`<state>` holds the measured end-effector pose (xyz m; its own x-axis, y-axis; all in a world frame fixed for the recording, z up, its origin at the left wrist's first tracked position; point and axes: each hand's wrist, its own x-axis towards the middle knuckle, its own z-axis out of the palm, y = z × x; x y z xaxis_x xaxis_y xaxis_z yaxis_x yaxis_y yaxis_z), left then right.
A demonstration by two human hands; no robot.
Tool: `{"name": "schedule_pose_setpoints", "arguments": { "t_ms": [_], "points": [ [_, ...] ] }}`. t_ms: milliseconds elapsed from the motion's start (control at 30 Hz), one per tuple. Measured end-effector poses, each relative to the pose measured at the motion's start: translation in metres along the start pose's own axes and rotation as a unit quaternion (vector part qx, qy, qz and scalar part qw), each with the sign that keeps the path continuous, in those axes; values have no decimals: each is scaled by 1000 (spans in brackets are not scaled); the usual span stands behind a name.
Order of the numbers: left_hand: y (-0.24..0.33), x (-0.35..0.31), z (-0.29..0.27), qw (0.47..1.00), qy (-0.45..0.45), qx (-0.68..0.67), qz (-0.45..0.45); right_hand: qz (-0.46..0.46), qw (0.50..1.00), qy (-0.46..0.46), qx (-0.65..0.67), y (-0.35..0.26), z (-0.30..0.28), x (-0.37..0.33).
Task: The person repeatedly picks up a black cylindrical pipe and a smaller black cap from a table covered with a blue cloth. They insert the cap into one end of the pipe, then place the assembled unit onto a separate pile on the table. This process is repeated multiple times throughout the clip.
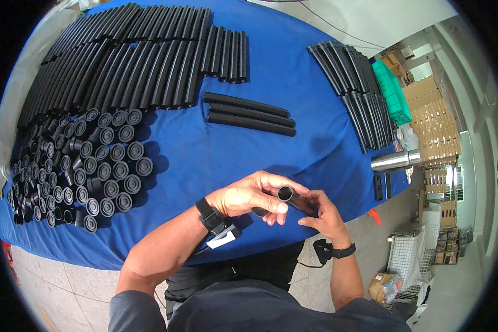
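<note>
My right hand (pixel 325 217) is closed round a short-looking black tube (pixel 296 200), whose open, hollow end points up and to the left. My left hand (pixel 252 195) is curled beside that end, its thumb stretched across toward the tube. Under the left thumb sits a small dark round piece (pixel 259 211), mostly hidden by the fingers; it looks like one of the black caps. Both hands are above the front edge of the blue cloth (pixel 221 160). Beyond them lie three loose black tubes (pixel 250 114), side by side.
Rows of black tubes (pixel 149 72) fill the far left, with many ribbed round black caps (pixel 110 188) nearer me. At the right lie tubes with fitted ends (pixel 365 105), a green bin (pixel 392 93), a steel cylinder (pixel 395 160) and a small black device (pixel 378 187).
</note>
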<state>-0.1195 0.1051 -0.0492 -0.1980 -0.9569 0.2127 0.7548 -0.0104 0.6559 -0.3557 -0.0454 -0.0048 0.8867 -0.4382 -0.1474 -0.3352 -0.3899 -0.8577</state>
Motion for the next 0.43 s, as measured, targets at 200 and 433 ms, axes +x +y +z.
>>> {"name": "schedule_pose_setpoints", "arguments": {
  "t_ms": [200,433],
  "points": [
    [-5,1,-4,1000,-1,-12,4,18,996,-83,-13,7,-17,4],
    [-2,0,-4,1000,2,-7,-6,18,996,-52,-77,14,-13,2]
  ]
}}
